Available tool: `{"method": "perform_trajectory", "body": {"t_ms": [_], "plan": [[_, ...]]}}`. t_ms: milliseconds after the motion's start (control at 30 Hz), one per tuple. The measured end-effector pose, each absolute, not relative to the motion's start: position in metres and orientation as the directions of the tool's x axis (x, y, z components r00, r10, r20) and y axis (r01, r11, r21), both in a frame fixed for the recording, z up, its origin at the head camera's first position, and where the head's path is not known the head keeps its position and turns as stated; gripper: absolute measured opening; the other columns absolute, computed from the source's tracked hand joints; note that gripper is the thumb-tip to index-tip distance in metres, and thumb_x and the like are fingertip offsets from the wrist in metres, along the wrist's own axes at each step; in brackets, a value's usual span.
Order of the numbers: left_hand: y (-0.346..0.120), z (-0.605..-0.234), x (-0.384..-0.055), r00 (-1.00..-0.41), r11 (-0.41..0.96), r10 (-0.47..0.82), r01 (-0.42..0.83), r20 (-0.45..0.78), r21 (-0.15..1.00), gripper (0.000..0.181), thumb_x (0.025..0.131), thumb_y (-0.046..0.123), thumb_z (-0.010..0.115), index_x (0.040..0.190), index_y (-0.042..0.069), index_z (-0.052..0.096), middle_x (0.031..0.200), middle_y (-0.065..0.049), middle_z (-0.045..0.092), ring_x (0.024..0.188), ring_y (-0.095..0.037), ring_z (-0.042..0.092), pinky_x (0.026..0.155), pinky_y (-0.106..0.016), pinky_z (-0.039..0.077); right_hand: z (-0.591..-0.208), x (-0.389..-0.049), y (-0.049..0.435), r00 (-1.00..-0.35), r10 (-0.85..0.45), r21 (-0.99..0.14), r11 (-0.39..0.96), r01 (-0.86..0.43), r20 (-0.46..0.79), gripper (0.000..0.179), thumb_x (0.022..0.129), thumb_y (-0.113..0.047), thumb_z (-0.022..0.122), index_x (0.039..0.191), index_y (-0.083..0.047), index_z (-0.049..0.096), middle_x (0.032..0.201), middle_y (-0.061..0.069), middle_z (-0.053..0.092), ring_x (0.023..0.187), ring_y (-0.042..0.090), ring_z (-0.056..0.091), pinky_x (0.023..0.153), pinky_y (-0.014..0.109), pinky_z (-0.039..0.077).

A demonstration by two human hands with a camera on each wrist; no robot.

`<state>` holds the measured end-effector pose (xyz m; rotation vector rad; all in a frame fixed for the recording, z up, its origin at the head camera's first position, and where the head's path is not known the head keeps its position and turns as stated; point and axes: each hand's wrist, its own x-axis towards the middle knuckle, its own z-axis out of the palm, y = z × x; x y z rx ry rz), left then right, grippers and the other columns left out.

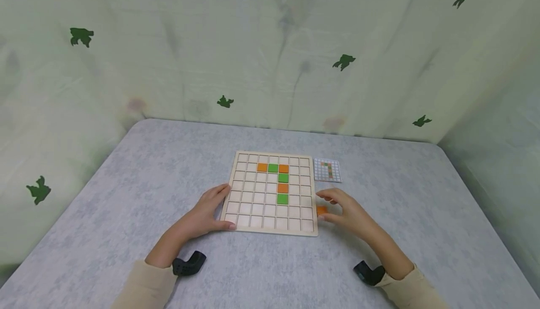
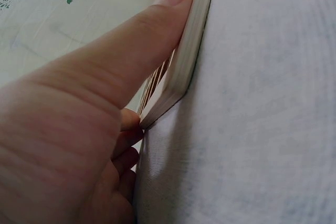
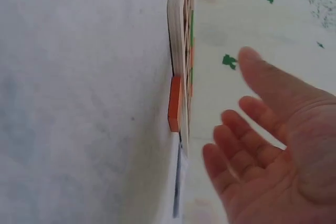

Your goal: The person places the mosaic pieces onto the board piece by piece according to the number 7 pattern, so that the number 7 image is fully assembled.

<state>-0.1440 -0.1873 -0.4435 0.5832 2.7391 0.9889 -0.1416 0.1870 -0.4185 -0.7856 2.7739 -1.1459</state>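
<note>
A square wooden grid board [image 1: 257, 210] lies flat, its cells holding a hooked line of orange and green tiles [image 1: 283, 178]. My left hand [image 1: 206, 213] holds the board's near left corner, thumb at the front edge and fingers along the left side. In the left wrist view the thumb [image 2: 142, 40] lies over the board's edge [image 2: 181, 66]. A loose orange tile [image 1: 322, 210] sits against the board's right side. Around it hovers my right hand [image 1: 343, 210], fingers and thumb parted. The right wrist view shows those fingers [image 3: 239, 145] apart from the orange tile [image 3: 174, 103].
A small pattern card [image 1: 327, 170] with a printed grid lies off the board's far right side. The grey tabletop [image 1: 168, 168] extends around the board. A pale curtain [image 1: 261, 56] with green bird shapes hangs behind the table. Each wrist wears a black device [image 1: 190, 263].
</note>
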Motion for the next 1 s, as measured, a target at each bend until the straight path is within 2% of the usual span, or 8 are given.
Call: {"method": "perform_trajectory", "body": {"t_ms": [300,533,667,1000], "plan": [[-0.189,-0.446,-0.145,-0.907,0.696,0.42,0.307,-0.021,0.649,0.106,0.065,0.053,0.073,0.142,0.002,0.021,0.146,-0.015,0.017,0.132,-0.035,0.01,0.1,-0.054,0.018,-0.438,-0.137,0.201,-0.892,-0.445,-0.642,0.661,-0.388,0.081,0.041,0.076,-0.015,0.072,0.113,-0.006,0.059,0.108,0.001,0.056,0.096,0.015,0.052,0.083,0.035,0.043],[-0.189,-0.445,-0.144,-0.907,0.694,0.421,0.308,-0.02,0.651,0.106,0.065,0.052,0.073,0.142,0.001,0.021,0.146,-0.015,0.017,0.132,-0.035,0.01,0.1,-0.054,0.018,-0.441,-0.138,0.196,-0.911,-0.405,-0.631,0.687,-0.36,0.079,0.024,0.079,-0.012,0.07,0.102,-0.009,0.063,0.097,-0.003,0.055,0.086,0.012,0.05,0.075,0.031,0.045],[-0.188,-0.444,-0.144,-0.906,0.695,0.423,0.314,-0.014,0.647,0.105,0.066,0.051,0.073,0.142,0.0,0.022,0.145,-0.016,0.017,0.131,-0.036,0.01,0.1,-0.055,0.018,-0.436,-0.138,0.194,-0.919,-0.388,-0.629,0.697,-0.344,0.073,0.023,0.079,-0.01,0.069,0.101,-0.01,0.063,0.097,-0.002,0.056,0.086,0.012,0.05,0.074,0.031,0.045],[-0.188,-0.445,-0.144,-0.905,0.695,0.426,0.325,-0.002,0.641,0.104,0.067,0.053,0.071,0.141,-0.001,0.023,0.144,-0.018,0.019,0.131,-0.037,0.012,0.099,-0.055,0.018,-0.407,-0.146,0.176,-0.881,-0.409,-0.636,0.62,-0.46,0.238,0.029,0.078,-0.008,0.07,0.106,-0.008,0.062,0.102,0.001,0.058,0.088,0.017,0.054,0.074,0.034,0.047]]}}
